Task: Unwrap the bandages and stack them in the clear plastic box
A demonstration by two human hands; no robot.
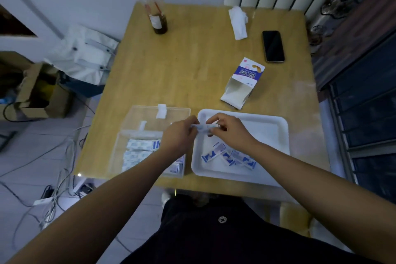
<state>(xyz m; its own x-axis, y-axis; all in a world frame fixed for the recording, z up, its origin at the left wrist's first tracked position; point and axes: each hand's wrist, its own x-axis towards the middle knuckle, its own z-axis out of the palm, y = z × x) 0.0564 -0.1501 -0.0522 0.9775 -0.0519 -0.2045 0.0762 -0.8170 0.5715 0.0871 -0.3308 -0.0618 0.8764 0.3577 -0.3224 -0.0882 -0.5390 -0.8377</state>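
Note:
My left hand (179, 135) and my right hand (227, 129) pinch the two ends of one small bandage (203, 128), held just above the left edge of the white tray (276, 135). Several folded blue-and-white bandages (230, 155) lie in the tray's near part. The clear plastic box (137, 120) stands open to the left of the tray, its lid tilted back. Flat bandages (139, 150) lie stacked inside it, partly hidden by my left forearm.
An opened bandage carton (242, 83) lies behind the tray. Farther back on the wooden table (182, 66) are a black phone (273, 46), a crumpled tissue (239, 21) and a cup with a red straw (157, 17). Cables and a cardboard box (36, 92) sit on the floor at left.

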